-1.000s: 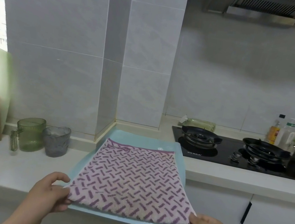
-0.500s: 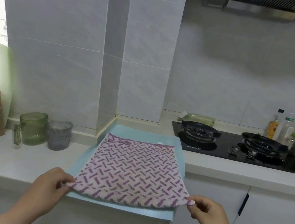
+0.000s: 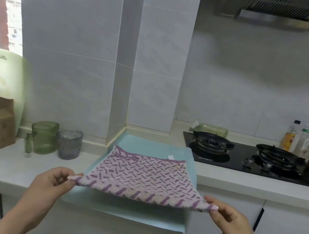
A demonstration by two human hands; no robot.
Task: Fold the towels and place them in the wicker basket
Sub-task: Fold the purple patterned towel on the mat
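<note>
- left hand [image 3: 52, 183], right hand [image 3: 228, 217]: each grip pinched on a near corner of the purple towel [image 3: 144, 174].
- Near edge lifted; far edge apparently resting on blue towel [image 3: 156, 147], spread on worktop [image 3: 9, 162].

Soft daylight enters from the window [image 3: 6, 10], overexposed; edges bend with wide-angle distortion, slightly blurred.

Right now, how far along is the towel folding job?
Early. Done: nothing looks folded; no wicker basket is in view. In hand: the left hand and right hand each pinch a near corner of the purple towel, with its near edge raised off the blue towel spread on the counter. Left: fold both towels, then put them in the basket.
</note>
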